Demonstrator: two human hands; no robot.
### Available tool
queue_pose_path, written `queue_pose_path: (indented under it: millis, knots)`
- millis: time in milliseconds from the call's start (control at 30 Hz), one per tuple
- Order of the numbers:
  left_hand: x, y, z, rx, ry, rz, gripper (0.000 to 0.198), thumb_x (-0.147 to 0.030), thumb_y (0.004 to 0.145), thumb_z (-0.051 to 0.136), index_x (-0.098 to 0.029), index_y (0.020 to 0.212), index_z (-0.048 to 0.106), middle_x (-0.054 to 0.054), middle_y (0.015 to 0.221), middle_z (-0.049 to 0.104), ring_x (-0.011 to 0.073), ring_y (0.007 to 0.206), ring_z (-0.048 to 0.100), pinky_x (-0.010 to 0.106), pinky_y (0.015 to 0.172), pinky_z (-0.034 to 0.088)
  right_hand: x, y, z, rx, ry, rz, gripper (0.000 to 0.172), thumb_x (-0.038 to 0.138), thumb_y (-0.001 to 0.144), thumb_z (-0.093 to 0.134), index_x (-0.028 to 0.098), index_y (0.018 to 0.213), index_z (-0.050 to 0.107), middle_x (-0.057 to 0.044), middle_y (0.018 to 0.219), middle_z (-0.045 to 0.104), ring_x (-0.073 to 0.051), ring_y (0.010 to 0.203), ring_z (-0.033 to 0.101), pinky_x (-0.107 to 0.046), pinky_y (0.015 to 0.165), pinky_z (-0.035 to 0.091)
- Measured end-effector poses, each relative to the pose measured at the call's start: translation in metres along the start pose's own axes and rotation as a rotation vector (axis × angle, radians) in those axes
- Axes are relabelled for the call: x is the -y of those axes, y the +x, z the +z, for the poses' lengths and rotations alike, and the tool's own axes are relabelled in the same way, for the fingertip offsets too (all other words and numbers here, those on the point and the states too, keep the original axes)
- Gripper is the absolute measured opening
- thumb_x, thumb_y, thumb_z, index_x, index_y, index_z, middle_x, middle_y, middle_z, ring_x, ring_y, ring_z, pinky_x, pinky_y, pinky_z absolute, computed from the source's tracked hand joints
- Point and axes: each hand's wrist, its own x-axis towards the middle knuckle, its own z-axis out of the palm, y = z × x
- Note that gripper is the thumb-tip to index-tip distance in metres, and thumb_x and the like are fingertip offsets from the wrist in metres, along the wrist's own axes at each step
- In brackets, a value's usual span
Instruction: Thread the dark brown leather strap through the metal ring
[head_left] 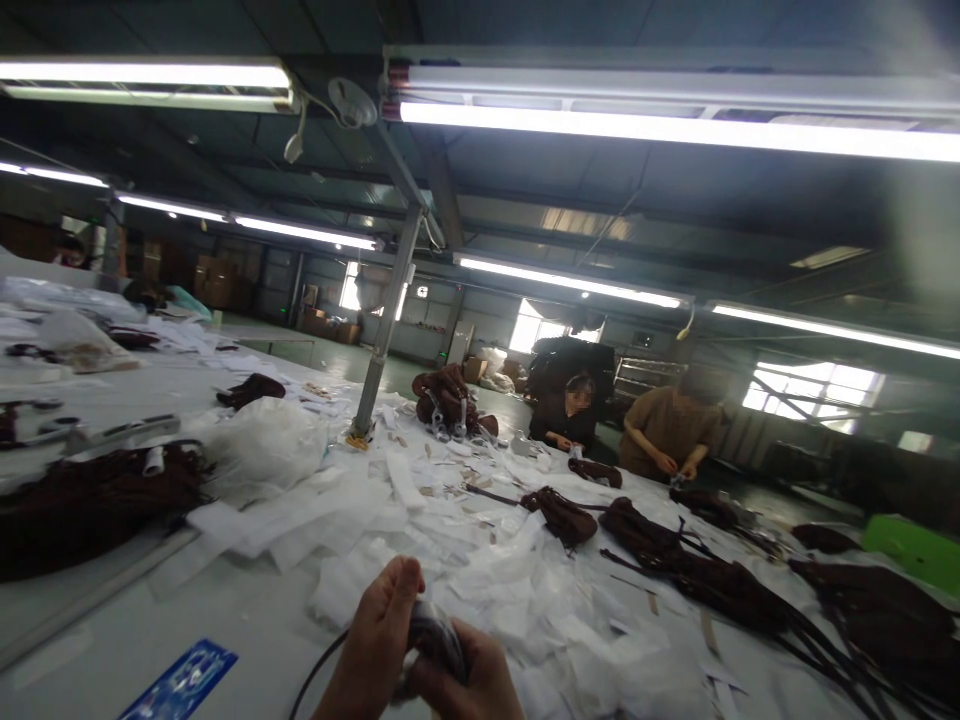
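Observation:
Low in the middle of the head view, my left hand [376, 632] grips a small dark piece wrapped in shiny clear plastic [433, 628]. From the other side, my right hand [476, 675] is closed on the same piece, its fingers curled around it. A thin dark strap [319, 665] curves down at the left of my left hand; whether it joins the held piece cannot be made out. Loose white wrapping sheets [517, 580] lie just beyond my hands. To the left on the table is a blue printed packet [182, 682].
Dark brown bags [697, 565] with long straps lie along the right side. Another brown bundle [97, 500] and crumpled plastic [262, 440] are at left. A metal post [386, 330] rises from the table. Two people [667, 430] work across it; a green chair back [911, 550] is at right.

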Motion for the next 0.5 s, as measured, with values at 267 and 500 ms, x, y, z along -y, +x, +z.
queue_pose_path:
  millis: [267,500]
  knots:
    - [0.004,-0.015,0.002,-0.148,-0.246,-0.166,0.054,-0.071,0.064,0.064,-0.020,0.068,0.047,-0.009,0.051,0.037,0.0075,0.044,0.034,0.020,0.041,0.030,-0.029,-0.005,0.005,-0.315,-0.527,-0.221,0.053,0.067,0.080,0.044,0.018,0.083,0.062,-0.001,0.060,0.063,-0.013,0.050,0.053,-0.021,0.052,0.042]
    - [0.016,-0.008,-0.004,-0.307,-0.548,-0.396,0.048,-0.055,0.060,0.078,-0.017,0.080,0.056,-0.006,0.055,0.049,0.0108,0.046,0.049,0.022,0.046,0.041,-0.040,-0.005,0.012,-0.319,-0.710,-0.240,0.072,0.085,0.072,0.034,0.021,0.094,0.059,0.000,0.051,0.063,-0.017,0.041,0.058,-0.022,0.040,0.039]
